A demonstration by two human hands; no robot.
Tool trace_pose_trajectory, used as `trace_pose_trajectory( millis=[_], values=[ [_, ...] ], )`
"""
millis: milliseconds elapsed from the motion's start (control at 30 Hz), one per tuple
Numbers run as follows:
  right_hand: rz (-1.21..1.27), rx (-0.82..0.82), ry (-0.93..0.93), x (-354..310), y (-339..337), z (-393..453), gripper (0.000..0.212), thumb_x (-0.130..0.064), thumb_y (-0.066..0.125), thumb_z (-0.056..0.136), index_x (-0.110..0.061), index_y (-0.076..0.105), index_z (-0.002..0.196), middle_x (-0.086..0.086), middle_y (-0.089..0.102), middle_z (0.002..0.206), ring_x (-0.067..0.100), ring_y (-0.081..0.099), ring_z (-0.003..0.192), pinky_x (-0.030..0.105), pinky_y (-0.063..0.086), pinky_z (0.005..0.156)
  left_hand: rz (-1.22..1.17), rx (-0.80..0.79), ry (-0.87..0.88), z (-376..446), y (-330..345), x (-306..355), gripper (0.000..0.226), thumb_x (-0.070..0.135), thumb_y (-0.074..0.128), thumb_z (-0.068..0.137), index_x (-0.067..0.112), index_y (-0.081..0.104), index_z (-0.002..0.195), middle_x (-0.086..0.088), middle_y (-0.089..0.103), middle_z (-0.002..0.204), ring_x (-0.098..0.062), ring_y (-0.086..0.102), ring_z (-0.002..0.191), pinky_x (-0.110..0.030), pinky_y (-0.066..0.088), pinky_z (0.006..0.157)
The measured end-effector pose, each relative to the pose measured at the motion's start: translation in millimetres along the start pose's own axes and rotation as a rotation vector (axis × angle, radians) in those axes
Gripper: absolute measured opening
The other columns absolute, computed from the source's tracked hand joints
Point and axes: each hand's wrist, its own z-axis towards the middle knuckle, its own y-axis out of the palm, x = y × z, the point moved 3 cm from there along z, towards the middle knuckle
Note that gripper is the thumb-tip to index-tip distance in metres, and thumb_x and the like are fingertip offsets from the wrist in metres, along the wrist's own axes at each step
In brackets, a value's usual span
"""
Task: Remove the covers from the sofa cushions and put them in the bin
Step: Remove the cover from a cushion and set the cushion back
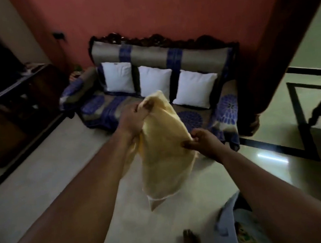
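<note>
Holding the yellow cover (162, 147) up in front of the body, the person has it off its cushion, and 3 bare white cushions (155, 80) stand in a row against the backrest of the sofa (226, 110). The left hand (135, 120) grips the cover's top corner, its fingers (146, 105) curled tight around a bunch of fabric. The right hand (205, 142) pinches the cover's right edge lower down, thumb and fingers closed on the cloth. Between the 2 grips the cover hangs slack and slightly twisted, its lower corner dangling free above the pale floor (58, 187), well apart from the sofa.

Judging from the 3 stripped cushions, this looks like the last cover, so the step in hand is carrying it to the bin. No bin can be made out with certainty; a light blue shape (227, 218) sits at the lower right by the person's foot (189, 240), but whether that is the bin or more cloth cannot be told.

To do it well, gather the loose lower half up first, so the trailing corner does not drag on the floor or get stepped on. Keeping both grips until the cover is directly over the bin's opening, then letting it go from low down, should stop the light fabric from drifting and draping over the rim.
</note>
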Motion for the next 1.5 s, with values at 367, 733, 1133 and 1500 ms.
trace_pose_trajectory(
  millis=[367, 733, 1133, 1500],
  values=[
    [0.311, -0.099, 0.112, -56.4, 45.7, 163.5, 0.023, -0.035, 0.068, 0.096, -0.013, 0.068, 0.091, 0.001, 0.072, 0.075, 0.012, 0.067, 0.065, 0.025, 0.054, 0.059, 0.593, 0.209, -0.293, 114.3, -66.5, -107.0, 0.103, 0.073, 0.07, 0.069, 0.026, 0.029, 0.151, -0.012, 0.04, 0.15, -0.035, 0.043, 0.136, -0.047, 0.041, 0.103],
    [0.4, -0.191, 0.103, -100.2, 64.7, 300.7, 0.069, -0.01, 0.081, 0.082, -0.02, 0.05, 0.143, 0.004, 0.063, 0.128, 0.013, 0.063, 0.111, 0.015, 0.053, 0.076, 0.278, -0.036, -0.018, 220.0, -20.8, -135.2, 0.039, 0.033, 0.078, 0.082, 0.016, 0.064, 0.114, 0.0, 0.07, 0.104, -0.019, 0.066, 0.096, -0.027, 0.046, 0.074],
    [0.043, 0.393, 0.159, -78.9, 11.1, 388.2, 0.018, -0.013, 0.066, 0.094, -0.01, 0.052, 0.105, 0.003, 0.055, 0.092, 0.012, 0.049, 0.076, 0.016, 0.037, 0.057, 0.497, -0.364, 0.225, 378.4, -1.5, -134.0, 0.03, 0.052, 0.064, 0.091, 0.023, 0.074, 0.093, 0.002, 0.069, 0.089, -0.016, 0.063, 0.082, -0.03, 0.044, 0.066],
    [-0.162, 0.5, 0.235, 2.5, -54.5, 505.8, 0.018, -0.029, 0.06, 0.096, -0.015, 0.066, 0.106, 0.008, 0.071, 0.104, 0.028, 0.065, 0.096, 0.028, 0.034, 0.07, 0.349, -0.249, 0.056, 507.4, 93.0, -130.8, 0.025, 0.022, 0.051, 0.097, 0.017, 0.071, 0.112, -0.008, 0.068, 0.105, -0.027, 0.067, 0.092, -0.035, 0.054, 0.077]
  ],
)
